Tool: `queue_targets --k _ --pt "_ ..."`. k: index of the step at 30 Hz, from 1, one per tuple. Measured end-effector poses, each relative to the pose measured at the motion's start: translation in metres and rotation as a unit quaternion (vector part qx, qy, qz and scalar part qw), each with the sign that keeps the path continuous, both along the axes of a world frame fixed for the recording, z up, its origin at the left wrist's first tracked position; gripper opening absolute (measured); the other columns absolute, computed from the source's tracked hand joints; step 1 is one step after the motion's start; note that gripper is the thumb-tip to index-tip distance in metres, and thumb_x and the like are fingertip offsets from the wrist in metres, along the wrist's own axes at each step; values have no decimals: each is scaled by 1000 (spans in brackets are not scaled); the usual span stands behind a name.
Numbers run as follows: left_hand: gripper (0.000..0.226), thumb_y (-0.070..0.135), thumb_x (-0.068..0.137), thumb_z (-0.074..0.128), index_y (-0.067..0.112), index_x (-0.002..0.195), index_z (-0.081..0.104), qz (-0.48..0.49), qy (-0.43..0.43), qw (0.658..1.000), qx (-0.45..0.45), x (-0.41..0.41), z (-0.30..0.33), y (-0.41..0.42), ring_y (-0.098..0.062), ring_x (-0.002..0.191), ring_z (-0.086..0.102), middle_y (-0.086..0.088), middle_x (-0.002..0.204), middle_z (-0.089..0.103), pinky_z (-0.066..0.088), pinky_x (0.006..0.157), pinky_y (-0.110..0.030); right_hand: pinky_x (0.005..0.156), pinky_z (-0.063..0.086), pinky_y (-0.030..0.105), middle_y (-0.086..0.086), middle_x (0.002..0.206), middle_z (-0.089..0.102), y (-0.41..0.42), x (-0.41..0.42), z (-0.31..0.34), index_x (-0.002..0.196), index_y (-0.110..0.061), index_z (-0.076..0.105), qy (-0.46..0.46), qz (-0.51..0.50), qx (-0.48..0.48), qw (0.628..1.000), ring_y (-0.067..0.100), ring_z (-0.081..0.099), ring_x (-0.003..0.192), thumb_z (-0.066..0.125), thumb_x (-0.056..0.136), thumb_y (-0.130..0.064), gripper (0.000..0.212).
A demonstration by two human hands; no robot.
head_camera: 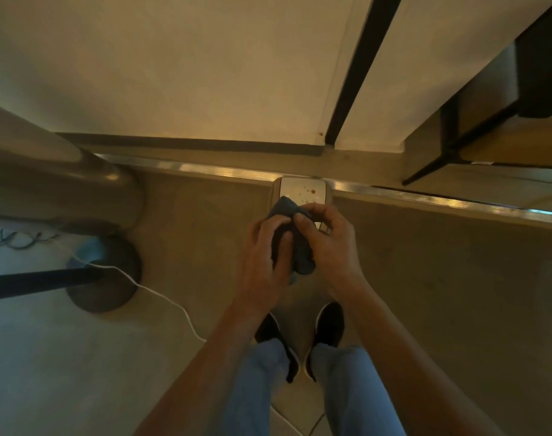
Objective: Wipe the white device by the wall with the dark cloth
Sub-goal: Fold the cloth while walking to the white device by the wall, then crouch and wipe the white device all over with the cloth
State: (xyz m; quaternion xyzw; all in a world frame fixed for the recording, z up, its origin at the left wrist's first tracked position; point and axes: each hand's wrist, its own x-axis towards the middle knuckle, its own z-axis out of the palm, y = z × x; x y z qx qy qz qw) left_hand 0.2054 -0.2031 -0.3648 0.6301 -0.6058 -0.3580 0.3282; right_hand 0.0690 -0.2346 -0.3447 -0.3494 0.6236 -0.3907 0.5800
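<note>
I have the dark cloth (295,243) bunched between both hands, my left hand (265,247) curled round its near side and my right hand (328,237) pinching its top edge, held above the floor. The white device (303,190) sits on the floor right against the wall (174,73), just beyond the cloth. Brown spots show on its top, so I judge the wiping barely begun or not yet started.

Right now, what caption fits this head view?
Both hands, left and right, bunch a dark cloth above the spotted white device.
</note>
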Motion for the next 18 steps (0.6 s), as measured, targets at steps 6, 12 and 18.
queue_targets --k 6,12,18 --pt "33 43 104 39 26 129 51 0 -23 1000 -4 4 -101 -19 -9 105 60 -2 125 57 53 81 -23 90 59 35 -3 112 63 -24 3 -97 112 -13 65 36 18 -17 999 15 62 113 65 96 -16 17" --pt "42 55 99 36 31 132 47 16 -67 998 1 9 -186 -29 1 104 52 2 131 52 44 81 -9 98 55 39 -17 107 61 -40 14 -185 110 -22 64 103 52 -27 993 2 59 106 66 95 -22 16" --pt "50 50 93 61 28 136 45 24 -68 997 1 9 -252 -43 -3 109 48 3 135 45 49 87 -21 69 50 4 -26 101 57 -51 12 -236 109 -33 61 152 68 -58 984 -1 59 98 66 96 -25 17"
